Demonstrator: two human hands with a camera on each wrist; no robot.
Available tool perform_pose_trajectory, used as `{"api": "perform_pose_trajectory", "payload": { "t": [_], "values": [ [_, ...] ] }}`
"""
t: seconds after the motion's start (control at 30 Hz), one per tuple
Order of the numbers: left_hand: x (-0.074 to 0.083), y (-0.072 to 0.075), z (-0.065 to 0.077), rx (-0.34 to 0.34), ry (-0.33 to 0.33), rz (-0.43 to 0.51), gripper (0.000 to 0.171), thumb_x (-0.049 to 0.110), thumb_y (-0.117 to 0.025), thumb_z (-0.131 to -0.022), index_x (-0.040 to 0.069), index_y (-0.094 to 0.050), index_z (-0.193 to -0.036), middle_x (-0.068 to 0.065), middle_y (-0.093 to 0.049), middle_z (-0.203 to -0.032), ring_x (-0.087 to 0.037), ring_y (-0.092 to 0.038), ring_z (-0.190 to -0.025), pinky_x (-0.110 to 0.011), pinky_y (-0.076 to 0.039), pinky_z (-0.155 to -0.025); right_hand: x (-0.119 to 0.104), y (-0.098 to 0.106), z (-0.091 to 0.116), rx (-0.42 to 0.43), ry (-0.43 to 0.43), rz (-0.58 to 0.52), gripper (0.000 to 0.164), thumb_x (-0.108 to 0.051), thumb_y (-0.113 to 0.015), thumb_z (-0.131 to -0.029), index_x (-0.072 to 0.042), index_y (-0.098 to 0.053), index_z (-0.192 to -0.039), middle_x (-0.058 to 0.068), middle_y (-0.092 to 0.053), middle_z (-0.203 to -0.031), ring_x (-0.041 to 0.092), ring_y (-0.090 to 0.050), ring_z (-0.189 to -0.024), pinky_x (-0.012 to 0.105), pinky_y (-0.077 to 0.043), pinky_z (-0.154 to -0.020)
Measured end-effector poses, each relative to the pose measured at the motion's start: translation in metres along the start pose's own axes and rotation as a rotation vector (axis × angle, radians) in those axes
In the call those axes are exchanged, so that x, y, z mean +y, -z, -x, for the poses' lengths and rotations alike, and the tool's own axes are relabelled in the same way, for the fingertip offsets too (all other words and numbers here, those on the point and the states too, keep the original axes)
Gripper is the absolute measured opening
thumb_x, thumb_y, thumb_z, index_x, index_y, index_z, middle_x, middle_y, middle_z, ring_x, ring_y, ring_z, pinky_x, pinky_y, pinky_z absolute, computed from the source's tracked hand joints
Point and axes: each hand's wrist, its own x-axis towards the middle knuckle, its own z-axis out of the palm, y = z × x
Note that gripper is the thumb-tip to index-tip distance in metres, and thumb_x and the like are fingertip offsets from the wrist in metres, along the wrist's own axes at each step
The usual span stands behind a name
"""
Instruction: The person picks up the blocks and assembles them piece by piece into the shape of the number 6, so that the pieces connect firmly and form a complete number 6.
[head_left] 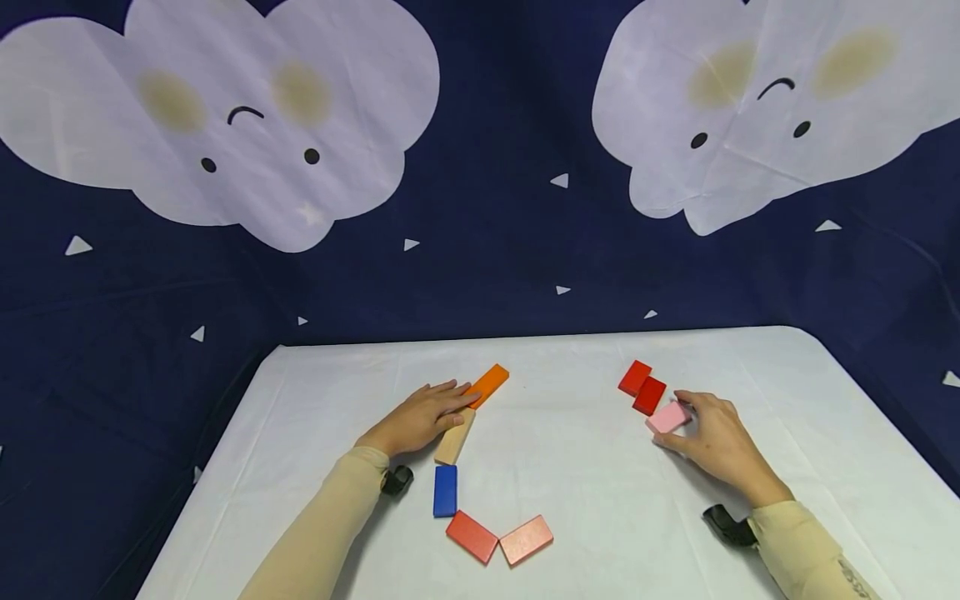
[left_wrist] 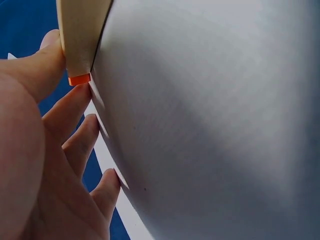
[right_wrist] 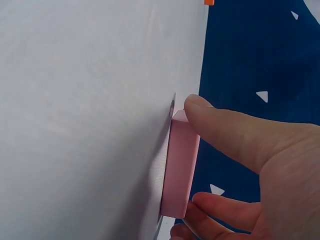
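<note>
**Pink block pinched in the right hand, left hand laid over two blocks**

On my head feed, the pink block sits at the white table, towards the person's right. The right hand clamps it by its ends, thumb on one and fingers on the other. I can't tell whether its whole underside touches the cloth.

Just beyond it I see the near red block, adjoining the far red block.

Across the table, the left hand lies with its fingers extended, fingertips on the orange block and thumb against the wooden block. My left wrist feed shows those fingers spread apart.

From there a curve runs towards the person: the blue block, the long red block, then the salmon block, these last two meeting near their corners.

Behind the table hangs a navy backdrop with pale clouds.
</note>
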Motion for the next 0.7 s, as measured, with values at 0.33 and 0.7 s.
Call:
{"api": "perform_pose_trajectory", "payload": {
  "t": [0.33,0.7],
  "values": [
    [-0.0005,-0.0003,-0.0009,0.001,-0.009,0.0,0.05,0.033,-0.051,-0.106,0.02,-0.044,-0.154,-0.005,-0.038,-0.159,-0.029,-0.028,-0.15,-0.056,-0.016,-0.121,0.0034,-0.0002,0.0001,-0.018,-0.011,0.013,0.082,-0.035,-0.086,-0.077,0.016,-0.051,-0.132,0.039,-0.052,-0.129,0.053,-0.045,-0.116,0.067,-0.039,-0.099],
    [-0.0001,-0.0001,-0.0009,0.003,-0.004,0.0,0.049,0.033,-0.051,-0.106,0.021,-0.045,-0.154,-0.005,-0.038,-0.159,-0.029,-0.028,-0.15,-0.056,-0.015,-0.122,0.0021,0.0001,0.0021,0.025,-0.003,-0.005,0.079,-0.033,-0.087,-0.076,0.014,-0.054,-0.13,0.038,-0.054,-0.127,0.051,-0.046,-0.114,0.065,-0.04,-0.097]
  ]
}}
